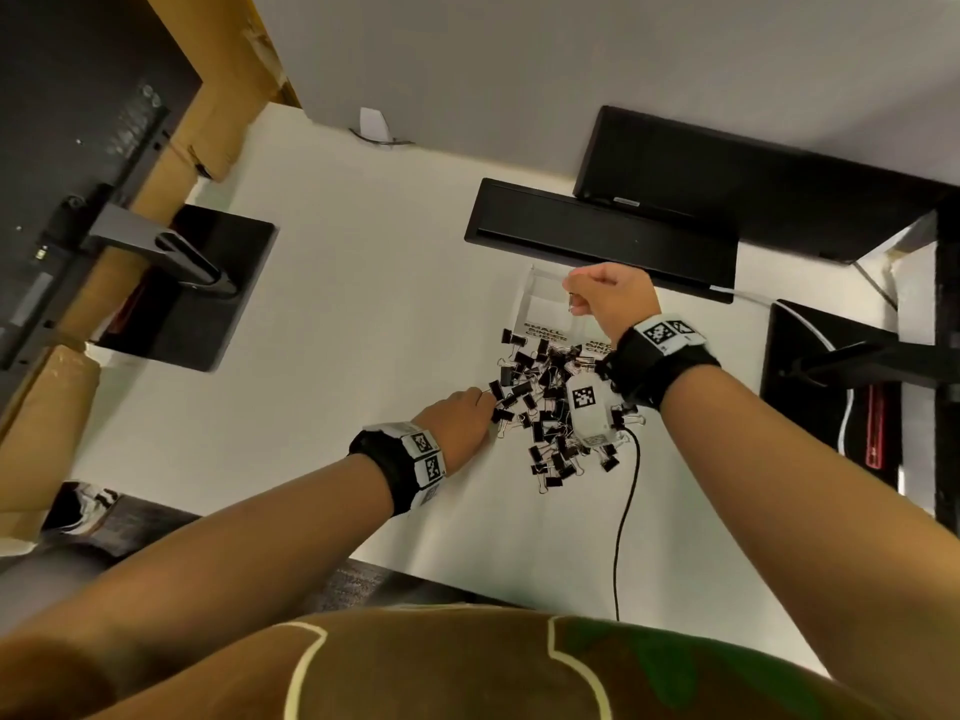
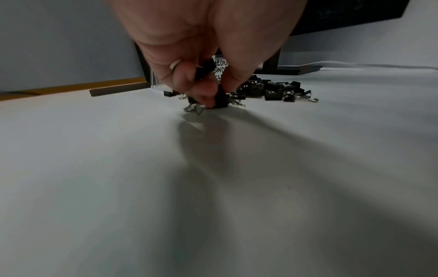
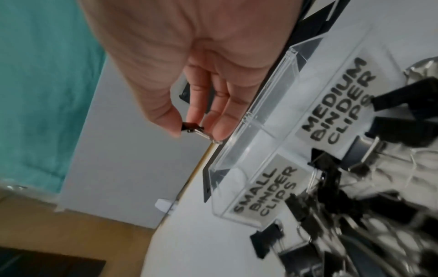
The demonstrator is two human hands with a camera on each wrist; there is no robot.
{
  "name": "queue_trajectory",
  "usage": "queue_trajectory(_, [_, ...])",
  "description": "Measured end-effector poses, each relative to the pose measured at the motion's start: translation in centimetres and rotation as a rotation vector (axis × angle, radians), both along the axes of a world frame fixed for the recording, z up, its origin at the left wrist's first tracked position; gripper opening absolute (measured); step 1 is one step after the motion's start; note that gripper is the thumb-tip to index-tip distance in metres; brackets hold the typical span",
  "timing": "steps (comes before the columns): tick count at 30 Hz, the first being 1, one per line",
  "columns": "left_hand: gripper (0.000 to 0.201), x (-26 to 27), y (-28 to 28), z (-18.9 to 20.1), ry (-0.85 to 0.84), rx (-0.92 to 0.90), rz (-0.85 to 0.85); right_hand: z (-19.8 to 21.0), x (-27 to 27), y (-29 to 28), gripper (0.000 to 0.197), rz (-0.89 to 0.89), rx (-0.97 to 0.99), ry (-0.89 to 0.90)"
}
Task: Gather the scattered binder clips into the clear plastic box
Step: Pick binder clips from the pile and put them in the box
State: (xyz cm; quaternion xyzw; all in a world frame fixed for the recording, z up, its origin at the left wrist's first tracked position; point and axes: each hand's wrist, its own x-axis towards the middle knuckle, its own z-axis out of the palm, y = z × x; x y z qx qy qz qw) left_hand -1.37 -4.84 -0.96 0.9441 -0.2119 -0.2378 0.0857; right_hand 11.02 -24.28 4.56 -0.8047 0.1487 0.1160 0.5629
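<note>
Right hand [image 1: 610,298] pinches a small clip [image 3: 190,127] just above the box [image 3: 258,135], on its small-clip side. Left hand [image 1: 460,418] pinches a clip [image 2: 219,101] at the pile [image 1: 556,413] nearside of the box.

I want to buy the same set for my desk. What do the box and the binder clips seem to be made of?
The clear plastic box looks like rigid transparent acrylic or similar plastic: glossy, see-through walls with bright edges and a divider inside. The binder clips seem to be metal: matte black bodies, probably painted steel, with shiny silver wire handles. The clip pinched by the right hand shows both finishes.
</note>
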Motion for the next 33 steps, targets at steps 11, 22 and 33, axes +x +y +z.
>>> queue_trajectory(11, [0.019,6.8,-1.7,6.0,0.059,-0.356,0.376,-0.8,-1.1,-0.3,0.019,0.091,-0.309,-0.115])
queue_trajectory(22, [0.027,13.5,-6.6,6.2,0.069,-0.337,0.317,-4.5,-7.3,-0.3,0.039,0.597,-0.623,-0.047])
queue_trajectory(33, [0.02,7.1,-3.9,1.8,0.031,-0.248,0.242,-5.2,-7.6,-1.3,0.03,0.486,-0.535,-0.14])
